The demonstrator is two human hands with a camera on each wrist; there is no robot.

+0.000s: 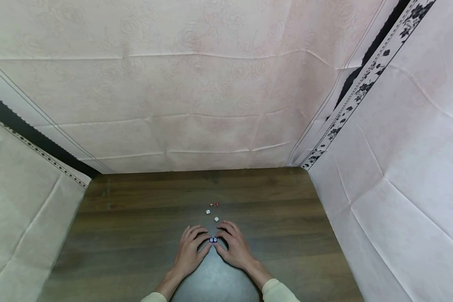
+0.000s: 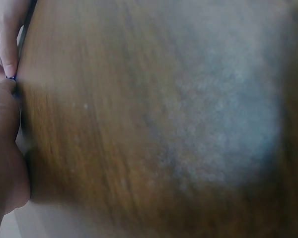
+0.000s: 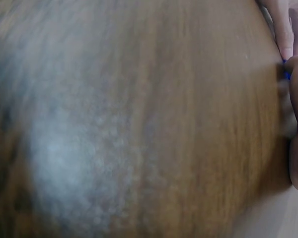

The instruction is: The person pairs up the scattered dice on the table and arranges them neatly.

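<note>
Two small blue dice sit side by side on the wooden table in the head view. My left hand pinches the left blue die between thumb and index finger. From the other side, my right hand pinches the right blue die the same way. The dice appear to touch or nearly touch. In the left wrist view, only a bit of blue shows between the fingertips; likewise some blue peeks out at the right wrist view's edge.
Beyond the hands lie a white die, a second white die, a red die and another red die. The wooden table ends at a pale cloth behind and more cloth at both sides.
</note>
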